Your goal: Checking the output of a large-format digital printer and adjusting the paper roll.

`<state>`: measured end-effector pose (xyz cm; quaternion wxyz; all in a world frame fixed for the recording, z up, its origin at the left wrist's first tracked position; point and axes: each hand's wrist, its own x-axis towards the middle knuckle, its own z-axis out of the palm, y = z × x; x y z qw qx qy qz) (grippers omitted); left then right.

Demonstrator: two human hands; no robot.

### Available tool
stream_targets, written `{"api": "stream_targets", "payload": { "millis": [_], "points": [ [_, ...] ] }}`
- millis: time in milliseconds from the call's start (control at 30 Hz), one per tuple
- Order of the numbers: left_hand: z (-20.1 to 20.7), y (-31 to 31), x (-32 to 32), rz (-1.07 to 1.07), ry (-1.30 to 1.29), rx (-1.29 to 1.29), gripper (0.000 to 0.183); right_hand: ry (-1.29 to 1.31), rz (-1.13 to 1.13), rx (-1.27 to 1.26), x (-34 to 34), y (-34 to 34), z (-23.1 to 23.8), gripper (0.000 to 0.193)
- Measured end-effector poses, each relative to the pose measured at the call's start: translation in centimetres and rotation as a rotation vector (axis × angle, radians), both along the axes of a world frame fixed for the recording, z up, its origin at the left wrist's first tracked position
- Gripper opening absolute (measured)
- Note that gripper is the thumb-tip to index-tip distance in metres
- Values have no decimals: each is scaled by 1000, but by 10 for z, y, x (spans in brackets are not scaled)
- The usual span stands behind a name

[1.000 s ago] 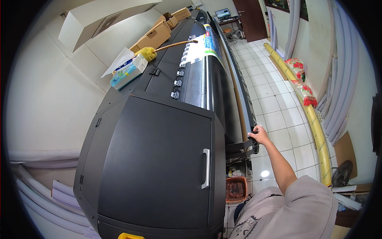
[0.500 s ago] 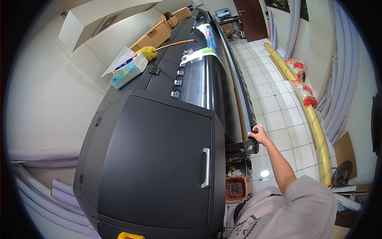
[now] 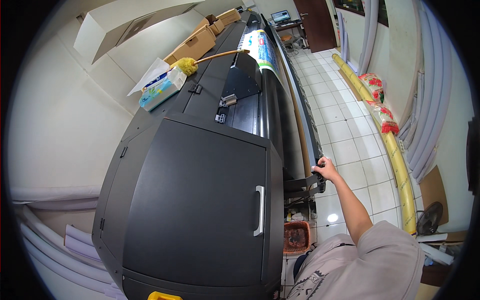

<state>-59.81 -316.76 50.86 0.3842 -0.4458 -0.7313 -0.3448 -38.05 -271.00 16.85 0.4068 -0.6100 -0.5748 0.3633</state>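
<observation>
My right hand [image 3: 326,170] reaches forward on a bare forearm and is closed round the near end of the long dark front rail [image 3: 311,145]. The rail runs along the front of a large black wide-format printer [image 3: 195,200]. On the printer, a dark print carriage [image 3: 243,80] sits over the platen, close to the near end housing. Beyond it, a colourful printed sheet [image 3: 263,47] curves down over the front. My left hand is out of sight.
A tissue pack [image 3: 162,92], a yellow duster [image 3: 187,66] and cardboard boxes [image 3: 192,45] lie on top of the printer. An orange-brown basin [image 3: 297,237] sits below. A long yellow roll [image 3: 395,165] and red-white bags [image 3: 382,117] line the right wall, near a fan [image 3: 431,216].
The print carriage has moved toward me along the platen, covering some of the clamps, and more of the printed sheet shows behind it. My right hand has stayed in place.
</observation>
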Motion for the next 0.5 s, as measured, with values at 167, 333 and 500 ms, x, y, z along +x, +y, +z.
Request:
{"api": "stream_targets", "payload": {
  "millis": [167, 333, 500],
  "points": [
    [0, 0, 0, -5, 2, -2, 17, -17, 45, 16, -1, 0, 5, 40],
    [1, 0, 1, -4, -3, -8, 17, -62, 12, -8, -3, -2, 9, 41],
    [2, 0, 1, 6, -11, -18, 16, -56, 9, 37, -2, -1, 6, 42]
  ]
}}
